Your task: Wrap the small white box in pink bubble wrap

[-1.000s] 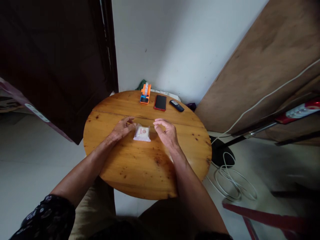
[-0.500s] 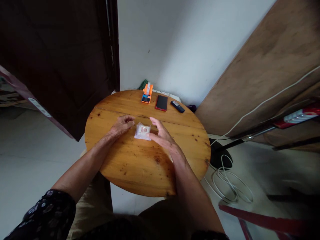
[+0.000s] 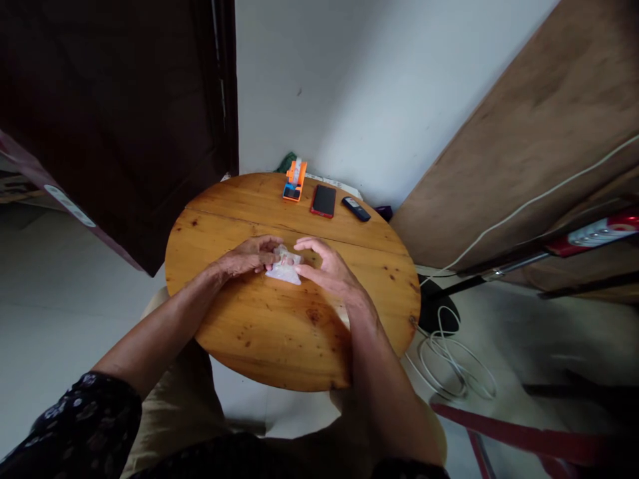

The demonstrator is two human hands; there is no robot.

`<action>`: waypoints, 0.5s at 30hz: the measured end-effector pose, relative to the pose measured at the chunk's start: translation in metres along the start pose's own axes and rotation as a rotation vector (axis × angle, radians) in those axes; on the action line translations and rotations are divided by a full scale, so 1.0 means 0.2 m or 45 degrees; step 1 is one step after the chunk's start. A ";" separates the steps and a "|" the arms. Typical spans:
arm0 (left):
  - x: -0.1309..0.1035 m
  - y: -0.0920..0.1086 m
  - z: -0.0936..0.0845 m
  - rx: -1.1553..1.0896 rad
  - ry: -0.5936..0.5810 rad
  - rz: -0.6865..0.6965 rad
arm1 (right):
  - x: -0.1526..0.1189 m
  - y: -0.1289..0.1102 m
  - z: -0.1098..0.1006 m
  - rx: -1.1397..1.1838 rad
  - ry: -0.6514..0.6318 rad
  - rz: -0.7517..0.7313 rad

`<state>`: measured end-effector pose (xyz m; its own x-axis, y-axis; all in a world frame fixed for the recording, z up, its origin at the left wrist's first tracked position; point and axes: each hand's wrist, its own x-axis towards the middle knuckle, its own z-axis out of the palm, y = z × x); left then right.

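A small clear plastic packet (image 3: 284,273) with reddish marks showing through lies on the wooden table, between my two hands. My left hand (image 3: 252,255) pinches the packet's left edge between thumb and fingers, and the plastic looks crumpled there. My right hand (image 3: 327,267) is curved around the right side with thumb and fingers apart. Its thumb tip is at the packet's right edge; whether it touches, I cannot tell.
On the far side of the round wooden table (image 3: 279,332) stand an orange and blue tape dispenser (image 3: 295,181), a red-edged phone (image 3: 323,201) and a dark remote-like device (image 3: 356,209). A white cable (image 3: 456,362) is coiled on the floor at right.
My left hand has moved right onto the packet and taken its left edge. The packet has become more crumpled. My right hand's fingers have curled inward slightly.
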<state>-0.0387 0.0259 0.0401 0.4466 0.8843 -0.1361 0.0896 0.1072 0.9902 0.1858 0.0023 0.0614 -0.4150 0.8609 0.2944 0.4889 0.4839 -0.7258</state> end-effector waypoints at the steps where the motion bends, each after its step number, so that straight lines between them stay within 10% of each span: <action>1: 0.00 0.00 0.00 0.007 0.001 -0.005 | 0.00 0.00 0.00 -0.010 -0.012 -0.029; 15: 0.01 -0.04 -0.01 -0.035 -0.024 0.055 | 0.03 0.01 0.10 0.008 0.304 -0.021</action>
<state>-0.0403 0.0279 0.0326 0.4663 0.8797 -0.0932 0.0453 0.0815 0.9956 0.1683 0.0040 0.0494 -0.2297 0.8658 0.4445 0.4786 0.4981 -0.7231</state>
